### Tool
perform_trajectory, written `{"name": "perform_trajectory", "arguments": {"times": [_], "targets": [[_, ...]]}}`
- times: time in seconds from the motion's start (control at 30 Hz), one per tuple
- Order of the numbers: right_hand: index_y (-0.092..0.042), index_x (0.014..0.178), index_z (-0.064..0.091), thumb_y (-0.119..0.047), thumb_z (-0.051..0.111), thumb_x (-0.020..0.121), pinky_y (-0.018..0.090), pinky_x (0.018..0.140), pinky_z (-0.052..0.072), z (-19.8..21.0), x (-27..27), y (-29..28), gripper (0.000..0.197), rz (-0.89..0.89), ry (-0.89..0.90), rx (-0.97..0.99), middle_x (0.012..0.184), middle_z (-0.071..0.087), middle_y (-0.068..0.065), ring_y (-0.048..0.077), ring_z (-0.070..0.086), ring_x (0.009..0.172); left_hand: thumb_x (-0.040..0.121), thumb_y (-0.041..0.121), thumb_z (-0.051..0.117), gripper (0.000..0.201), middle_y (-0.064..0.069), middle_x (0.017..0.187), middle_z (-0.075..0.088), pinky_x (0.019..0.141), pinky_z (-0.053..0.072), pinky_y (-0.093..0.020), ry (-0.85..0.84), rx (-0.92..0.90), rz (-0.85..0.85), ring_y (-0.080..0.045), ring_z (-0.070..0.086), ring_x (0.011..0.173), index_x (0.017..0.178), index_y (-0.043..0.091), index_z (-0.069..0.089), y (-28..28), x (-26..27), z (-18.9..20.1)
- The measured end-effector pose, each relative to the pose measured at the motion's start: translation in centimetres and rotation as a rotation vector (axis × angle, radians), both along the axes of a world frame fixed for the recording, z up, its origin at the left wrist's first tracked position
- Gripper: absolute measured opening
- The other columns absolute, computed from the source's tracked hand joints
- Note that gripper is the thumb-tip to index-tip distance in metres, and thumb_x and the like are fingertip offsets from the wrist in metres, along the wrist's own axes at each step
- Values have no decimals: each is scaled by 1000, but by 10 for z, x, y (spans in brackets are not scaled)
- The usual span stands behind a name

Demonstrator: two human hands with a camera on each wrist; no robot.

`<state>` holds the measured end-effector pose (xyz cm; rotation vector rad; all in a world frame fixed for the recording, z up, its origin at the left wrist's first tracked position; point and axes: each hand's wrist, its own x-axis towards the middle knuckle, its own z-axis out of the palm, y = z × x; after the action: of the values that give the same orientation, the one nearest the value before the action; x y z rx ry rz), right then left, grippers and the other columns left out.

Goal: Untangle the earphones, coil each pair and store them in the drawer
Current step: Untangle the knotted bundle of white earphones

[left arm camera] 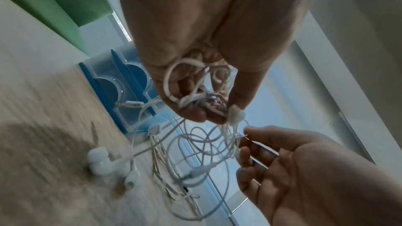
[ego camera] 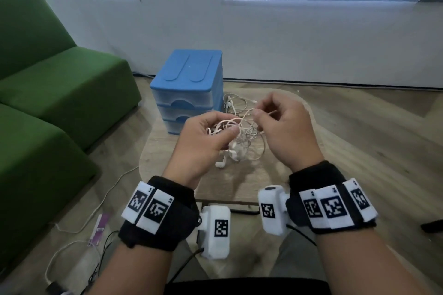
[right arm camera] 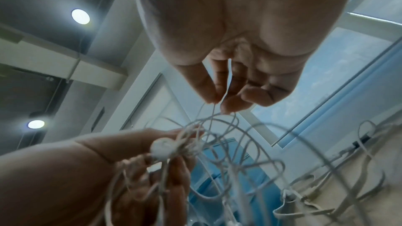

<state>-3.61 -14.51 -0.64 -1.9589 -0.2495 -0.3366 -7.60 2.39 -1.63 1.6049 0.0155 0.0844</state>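
Note:
A tangle of white earphone cables (ego camera: pixel 242 136) hangs between my hands above a small wooden table (ego camera: pixel 239 182). My left hand (ego camera: pixel 211 134) grips a bunch of the cables (left arm camera: pixel 195 95), with fingers curled round them. My right hand (ego camera: pixel 271 117) pinches one thin cable (right arm camera: pixel 226 83) between thumb and forefinger, a little higher and to the right. Two white earbuds (ego camera: pixel 221 163) dangle down to the tabletop (left arm camera: pixel 102 162). More earphone cable (ego camera: pixel 236 103) lies on the table behind my hands. The blue drawer unit (ego camera: pixel 189 88) stands at the table's far left, all drawers closed.
A green sofa (ego camera: pixel 48 93) fills the left side. White and black cables (ego camera: pixel 79 230) lie on the wooden floor at lower left. A white wall with windows (ego camera: pixel 311 31) runs behind the table. A dark object (ego camera: pixel 431 225) sits at the right edge.

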Motion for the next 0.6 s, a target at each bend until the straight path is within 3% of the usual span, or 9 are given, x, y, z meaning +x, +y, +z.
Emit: {"name": "perform_trajectory", "arguments": {"times": [0.1,0.2,0.3,0.43,0.5,0.6], "targets": [[-16,79,61,-8,63,92,31,60,48,1,-2,-3,16,-29,99,217,77,68,12,16,61,62,93,5,73,13,3,80,73,68,52,-24,27,1,-6,-10,60,71,100,13,80,1,0,-2],[-14,85,56,-2,54,98,26,54,43,9,-4,-3,18,96,212,445,74,66,12,14,54,58,96,7,70,10,2,78,70,66,51,-23,67,-24,-7,-9,58,69,100,10,79,2,1,-1],[-12,87,53,0,50,101,29,54,41,16,-2,-2,18,165,242,509,74,67,9,17,52,58,99,9,66,10,-1,81,70,66,51,-26,85,-48,-8,-13,62,72,95,10,75,2,2,0],[-12,86,52,0,47,101,28,54,42,20,-3,2,20,167,279,549,81,66,18,17,52,57,101,5,60,14,-4,85,73,65,52,-25,106,-159,-40,-19,68,76,92,10,70,3,0,5],[-13,85,54,-1,51,98,28,54,44,21,-4,2,18,165,276,445,81,66,14,18,55,59,100,4,61,14,-6,84,73,69,55,-27,102,-223,-53,-18,69,75,89,9,68,3,-1,9],[-19,80,59,-8,62,91,32,61,49,18,-2,1,16,167,178,27,78,65,-1,21,61,65,98,5,66,8,-9,85,72,72,57,-26,56,-226,-32,-15,68,75,91,7,70,4,0,11]]}}
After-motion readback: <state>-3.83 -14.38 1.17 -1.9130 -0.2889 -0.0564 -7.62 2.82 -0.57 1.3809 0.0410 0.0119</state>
